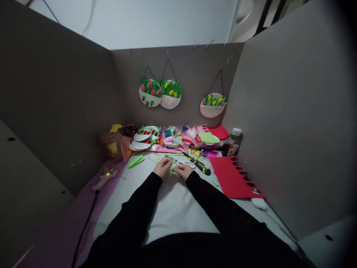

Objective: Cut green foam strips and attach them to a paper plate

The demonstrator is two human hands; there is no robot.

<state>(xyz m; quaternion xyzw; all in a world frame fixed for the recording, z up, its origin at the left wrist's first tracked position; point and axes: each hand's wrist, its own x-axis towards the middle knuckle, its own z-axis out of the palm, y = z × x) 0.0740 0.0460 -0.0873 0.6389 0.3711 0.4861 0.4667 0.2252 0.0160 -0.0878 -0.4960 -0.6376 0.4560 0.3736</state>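
Observation:
Close together over the white table covering, my left hand (163, 168) and my right hand (183, 171) are both closed in a pinch. Between their fingertips is a thin light-green paper strip (171, 171), its ends sticking up and down. Just beyond the hands lie more cut green paper strips (174, 154) and a pair of scissors (190, 164), partly hidden by my right hand. A black and yellow utility knife (199, 165) rests to the right of them. To the left is a folded green paper piece (135, 161).
A pink glue gun (105, 179) with a lit light lies left, its cord running toward me. Red paper (232, 176) with cut-out edge holes lies right. Decorated paper plates (142, 137), craft supplies (171, 137) and a bottle (234, 139) line the back. Grey partitions (189, 70) enclose the table.

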